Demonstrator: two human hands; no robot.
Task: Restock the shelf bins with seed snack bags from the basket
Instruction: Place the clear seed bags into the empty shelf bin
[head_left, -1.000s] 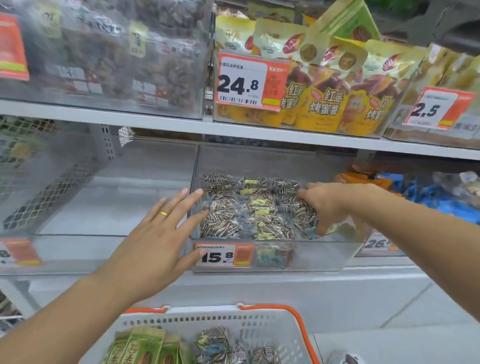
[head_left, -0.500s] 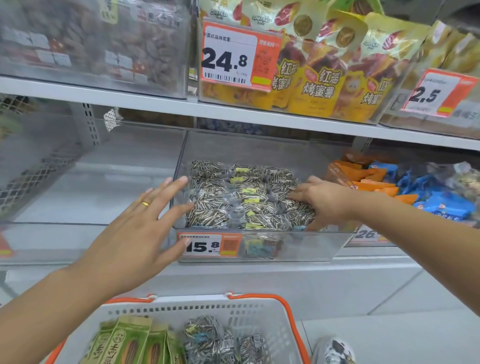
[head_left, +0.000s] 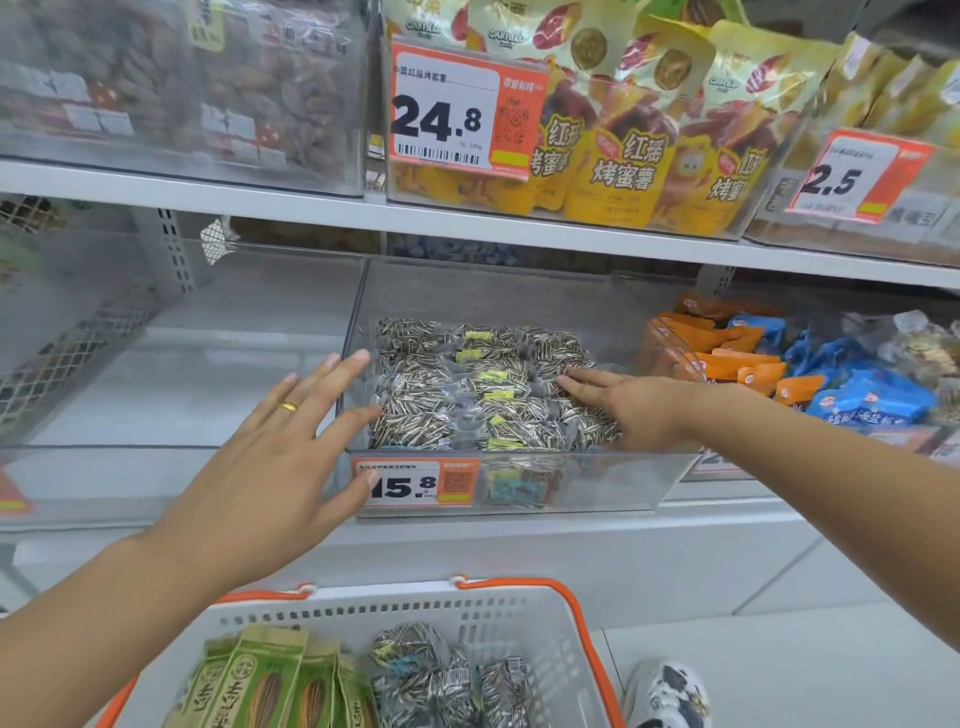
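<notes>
Where the basket (head_left: 524, 613) is cut off, its bags (head_left: 447, 675) blur.

Clear striped sunflower-seed snack bags (head_left: 483, 389) are lying flat in rows, filling the transparent plastic shelf bin (head_left: 597, 486) — more are sitting in the white orange-rimmed basket (head_left: 519, 613).

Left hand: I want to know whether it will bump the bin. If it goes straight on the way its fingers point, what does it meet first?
Probably the clear bin: the left hand points up and right, fingertips already at its left wall. Beyond that lie the seed bags. Depth is unclear.
</notes>
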